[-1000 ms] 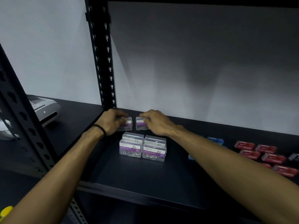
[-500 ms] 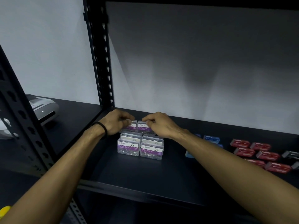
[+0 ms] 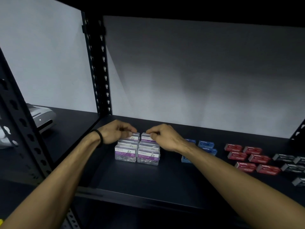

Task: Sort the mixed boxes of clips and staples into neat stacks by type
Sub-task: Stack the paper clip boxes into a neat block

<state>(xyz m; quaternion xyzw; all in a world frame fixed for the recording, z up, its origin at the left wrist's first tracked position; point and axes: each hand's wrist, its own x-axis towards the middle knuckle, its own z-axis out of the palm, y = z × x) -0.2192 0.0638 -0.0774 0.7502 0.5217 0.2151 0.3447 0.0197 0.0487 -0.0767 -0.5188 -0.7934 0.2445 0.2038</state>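
Left grip pinches the rear-left paper clip box; right grip pinches the rear-right paper clip box, both at frame centre on the shelf behind two front boxes.

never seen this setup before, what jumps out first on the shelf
Two hands, the left hand and the right hand, meet at mid-shelf, each pinching a clear paper clip box in a tight cluster. To the right lie loose blue boxes, red boxes and grey boxes.
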